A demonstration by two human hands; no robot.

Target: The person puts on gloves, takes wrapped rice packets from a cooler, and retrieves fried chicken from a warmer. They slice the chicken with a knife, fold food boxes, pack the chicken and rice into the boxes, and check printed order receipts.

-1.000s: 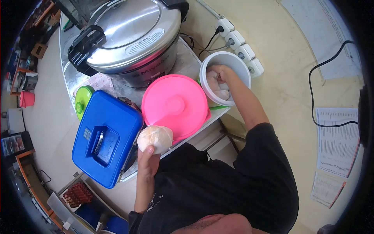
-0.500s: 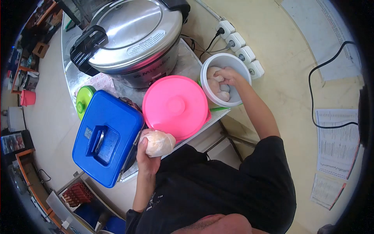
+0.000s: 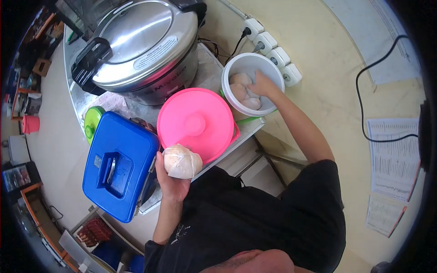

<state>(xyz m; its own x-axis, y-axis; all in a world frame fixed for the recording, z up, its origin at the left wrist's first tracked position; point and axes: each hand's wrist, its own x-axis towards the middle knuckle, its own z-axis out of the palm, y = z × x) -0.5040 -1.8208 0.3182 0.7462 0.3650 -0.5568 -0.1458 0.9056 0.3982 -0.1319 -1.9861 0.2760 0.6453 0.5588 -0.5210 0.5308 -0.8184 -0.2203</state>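
Note:
My left hand (image 3: 172, 182) is closed around a pale, rounded bundle (image 3: 183, 162) that looks like several pieces pressed together in thin wrapping. It is held up by the near edge of a pink round lid (image 3: 195, 104). Inside a white bucket (image 3: 278, 75), my right hand (image 3: 262, 85) reaches down with fingers apart, beside several pale round pieces (image 3: 239, 91). Some of its fingertips are hidden, and I see nothing lifted in them. What the pieces are I cannot make out.
A large steel rice cooker (image 3: 141, 50) stands behind the pink lid. To the left are a blue lidded box (image 3: 107, 177) and a green lid (image 3: 93, 120). White power sockets (image 3: 266, 42) with plugged cables run along the wall behind the bucket.
My right hand has loosened from a piece it was touching in the bucket, and its fingers are spread more. The left hand's bundle has turned slightly. The whole view has shifted a little.

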